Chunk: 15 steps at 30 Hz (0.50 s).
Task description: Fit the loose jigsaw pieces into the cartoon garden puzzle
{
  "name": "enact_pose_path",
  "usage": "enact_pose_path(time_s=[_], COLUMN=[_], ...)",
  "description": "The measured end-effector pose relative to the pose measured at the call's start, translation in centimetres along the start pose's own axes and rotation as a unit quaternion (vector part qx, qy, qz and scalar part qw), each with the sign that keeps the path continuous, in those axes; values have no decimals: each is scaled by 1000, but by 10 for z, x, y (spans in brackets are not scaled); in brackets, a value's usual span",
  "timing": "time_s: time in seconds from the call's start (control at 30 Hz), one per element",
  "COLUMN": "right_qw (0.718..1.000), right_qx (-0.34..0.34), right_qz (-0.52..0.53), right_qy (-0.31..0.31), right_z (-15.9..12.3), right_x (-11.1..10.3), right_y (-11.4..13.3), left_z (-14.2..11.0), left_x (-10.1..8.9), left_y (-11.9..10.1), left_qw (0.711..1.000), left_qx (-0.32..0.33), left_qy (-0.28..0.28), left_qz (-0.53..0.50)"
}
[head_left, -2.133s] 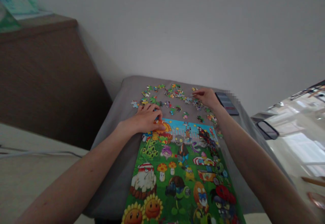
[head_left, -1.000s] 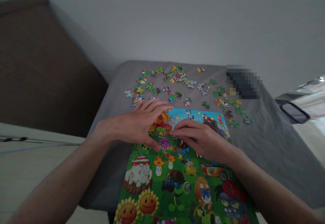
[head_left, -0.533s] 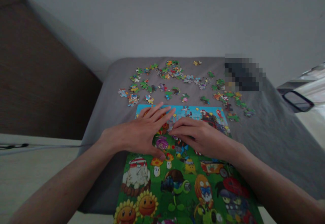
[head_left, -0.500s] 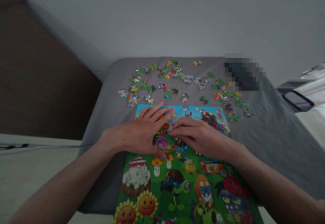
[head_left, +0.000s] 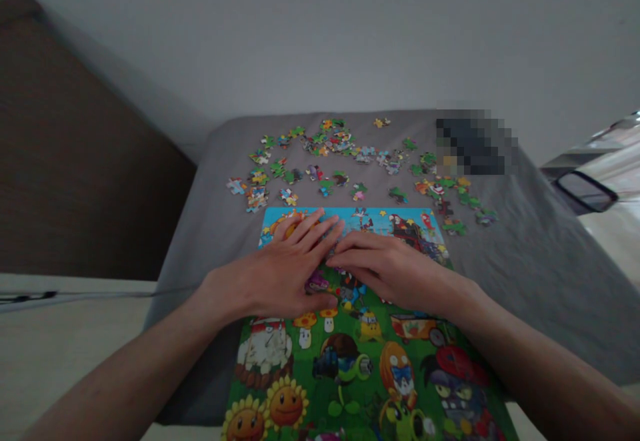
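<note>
Two bare hands rest flat on the Plants vs. Zombies jigsaw puzzle [head_left: 350, 374], the left hand [head_left: 273, 274] spread, the right hand [head_left: 395, 274] fingers together, neither pinching anything, with loose pieces [head_left: 330, 151] at 12 o'clock next to reach for.

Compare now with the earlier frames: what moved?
The right hand came off the loose multicoloured cardboard jigsaw pieces onto the top of the assembled green cartoon jigsaw puzzle. The left hand let go of the piece it pinched and now lies flat beside it. The loose pieces stayed scattered on the grey cloth.
</note>
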State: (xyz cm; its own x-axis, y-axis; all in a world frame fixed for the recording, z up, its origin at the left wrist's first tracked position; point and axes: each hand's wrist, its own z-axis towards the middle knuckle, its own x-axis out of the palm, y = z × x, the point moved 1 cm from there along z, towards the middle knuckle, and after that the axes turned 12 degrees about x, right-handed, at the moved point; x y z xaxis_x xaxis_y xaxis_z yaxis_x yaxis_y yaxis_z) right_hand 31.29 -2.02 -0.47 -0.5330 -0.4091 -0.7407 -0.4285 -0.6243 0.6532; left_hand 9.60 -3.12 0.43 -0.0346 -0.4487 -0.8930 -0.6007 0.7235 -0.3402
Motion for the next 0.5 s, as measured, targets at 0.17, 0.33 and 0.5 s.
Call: enact_pose_path(time_s=[0.17, 0.33, 0.5], right_qw=[1000, 1000, 1000], right_qx=[-6, -1, -2], right_qz=[14, 19, 6], right_qy=[1, 7, 9], right_z=[1, 0, 0], right_x=[-2, -2, -2], right_y=[1, 1, 1], left_z=[2, 3, 2], left_x=[4, 2, 1], left_y=[-6, -13, -13], left_qw=[1000, 1000, 1000], left_qx=[8, 0, -7], left_qy=[-19, -5, 18], left_qz=[7, -4, 0])
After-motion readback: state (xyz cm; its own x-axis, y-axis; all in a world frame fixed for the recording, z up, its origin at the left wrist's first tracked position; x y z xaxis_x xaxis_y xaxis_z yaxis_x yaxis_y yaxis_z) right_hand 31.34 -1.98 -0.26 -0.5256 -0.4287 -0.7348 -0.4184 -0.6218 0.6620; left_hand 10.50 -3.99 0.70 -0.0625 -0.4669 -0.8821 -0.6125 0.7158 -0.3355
